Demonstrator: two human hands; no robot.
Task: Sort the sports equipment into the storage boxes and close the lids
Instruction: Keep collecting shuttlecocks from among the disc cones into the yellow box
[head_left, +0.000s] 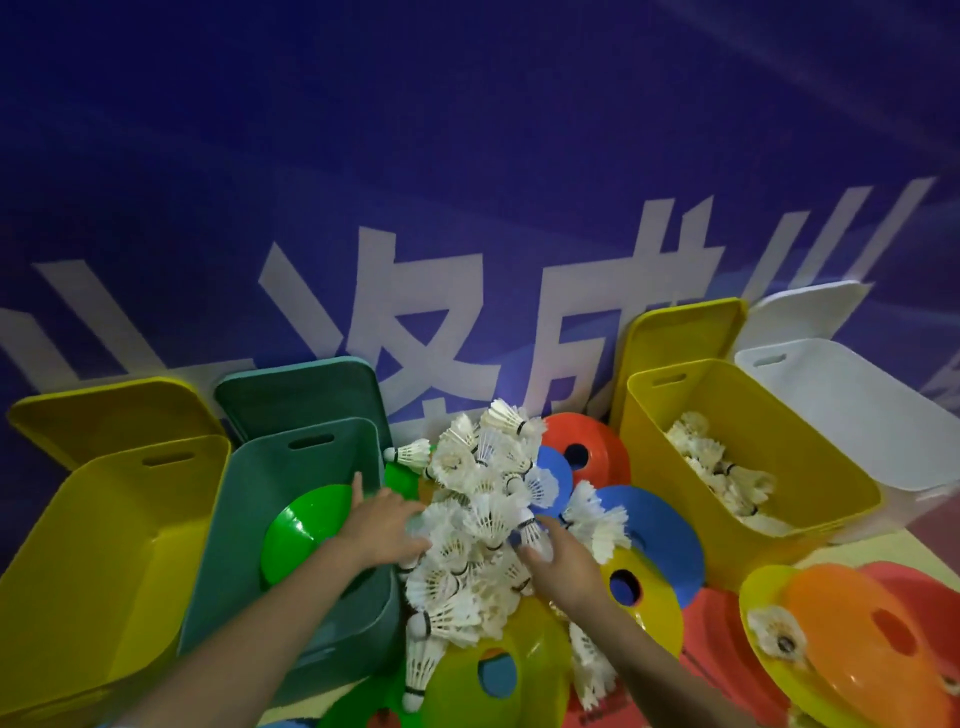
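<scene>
A heap of white feather shuttlecocks (483, 499) lies on the floor between the boxes, on top of coloured disc cones. My left hand (384, 525) lies on the heap's left edge with thumb spread and fingertips among the feathers. My right hand (563, 564) is at the heap's right side, fingers closed around a shuttlecock (535, 532). Left of the heap, a teal box (291, 613) holds a green disc cone (301, 530). The yellow box on the right (779, 519) holds several shuttlecocks (722, 467). The yellow box at far left (104, 545) and the white box (857, 415) show nothing inside.
All lids stand open against the blue banner wall. Disc cones lie around the heap: red (597, 441), blue (670, 540), yellow (649, 608), yellow-green (519, 654). An orange cone (852, 623) sits on a yellow one at the lower right with a shuttlecock (776, 634) on it.
</scene>
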